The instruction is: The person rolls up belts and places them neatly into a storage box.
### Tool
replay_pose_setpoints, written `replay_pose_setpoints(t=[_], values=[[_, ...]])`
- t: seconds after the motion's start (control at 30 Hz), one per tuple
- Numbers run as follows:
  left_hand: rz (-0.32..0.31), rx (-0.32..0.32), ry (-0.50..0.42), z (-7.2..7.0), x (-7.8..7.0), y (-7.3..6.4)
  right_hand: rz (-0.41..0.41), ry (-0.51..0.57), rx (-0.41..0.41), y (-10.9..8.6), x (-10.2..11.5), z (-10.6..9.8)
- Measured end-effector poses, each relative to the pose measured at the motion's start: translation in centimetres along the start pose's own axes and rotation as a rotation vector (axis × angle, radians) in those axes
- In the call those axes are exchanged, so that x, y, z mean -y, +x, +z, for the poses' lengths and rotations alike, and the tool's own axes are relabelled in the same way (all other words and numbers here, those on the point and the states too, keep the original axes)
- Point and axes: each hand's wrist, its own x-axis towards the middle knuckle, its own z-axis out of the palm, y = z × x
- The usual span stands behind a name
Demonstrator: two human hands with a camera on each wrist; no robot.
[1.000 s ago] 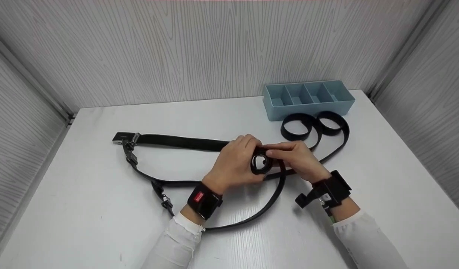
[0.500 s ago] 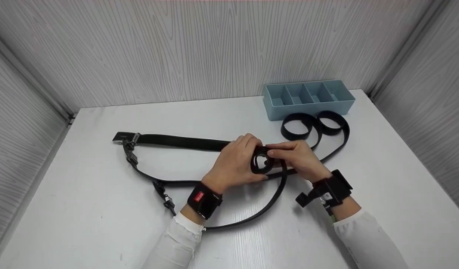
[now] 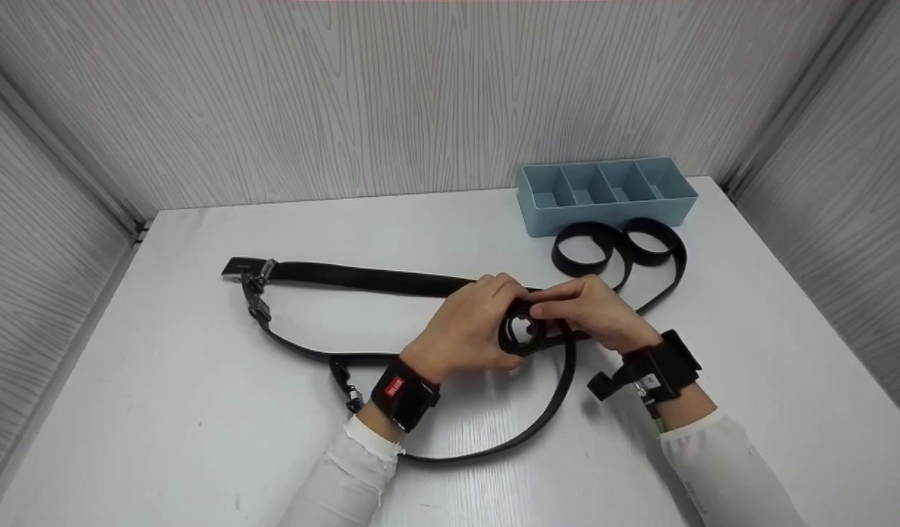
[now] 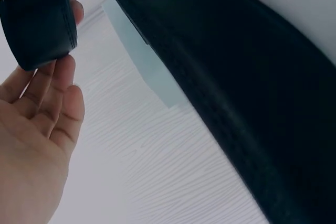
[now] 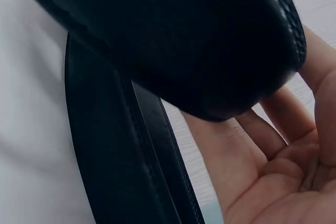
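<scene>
Both hands work on a black leather belt whose end is wound into a small coil [image 3: 505, 335]. My left hand [image 3: 464, 329] holds the coil from the left, its fingers behind it. At the coil's upper right, my right hand [image 3: 596, 311] pinches the strap between thumb and fingers. In the left wrist view the coil [image 4: 39, 22] sits against the fingertips; the right wrist view has the strap [image 5: 210, 35] filling the top. From the coil, the loose strap [image 3: 541, 424] curves down and passes under the left wrist. A metal buckle [image 3: 353, 397] lies beside that wrist.
Two more black belts lie across the white table [image 3: 164, 351]: one has a plate buckle [image 3: 244, 268], the other a frame buckle [image 3: 258, 304]. Their far ends curl into loops [image 3: 563, 262] before a blue four-section box [image 3: 603, 218]. Grey panels [image 3: 347, 102] enclose the table.
The coil and both hands have shifted slightly right and toward the body. The buckle by the left wrist has slid right, and the loose strap's curve has moved right and nearer.
</scene>
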Motion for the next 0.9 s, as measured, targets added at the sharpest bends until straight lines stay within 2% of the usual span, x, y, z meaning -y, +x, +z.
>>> replay_pose_setpoints(t=[0.1, 0.3, 0.43, 0.57, 0.7, 0.8, 0.9], values=[[-0.021, -0.036, 0.031, 0.0, 0.0, 0.0, -0.035, 0.025, -0.013, 0.1, 0.0, 0.4], [-0.067, -0.152, 0.141, 0.1, 0.2, 0.0, -0.094, 0.135, -0.06, 0.4, -0.3, 1.4], [-0.111, -0.182, 0.182, 0.1, 0.2, 0.0, -0.111, 0.176, -0.099, 0.4, -0.5, 1.9], [-0.167, -0.155, 0.184, 0.1, -0.2, 0.1, -0.136, 0.18, -0.124, 0.5, -0.6, 2.1], [-0.206, -0.089, 0.154, 0.0, -0.5, 0.1, -0.132, 0.132, -0.128, 0.5, -0.7, 1.9], [-0.204, -0.04, 0.136, 0.0, -0.5, 0.1, -0.119, 0.081, -0.112, 0.5, -0.7, 1.6], [-0.176, -0.005, 0.113, 0.0, -0.4, 0.0, -0.113, 0.032, -0.092, 0.4, -0.7, 1.2]])
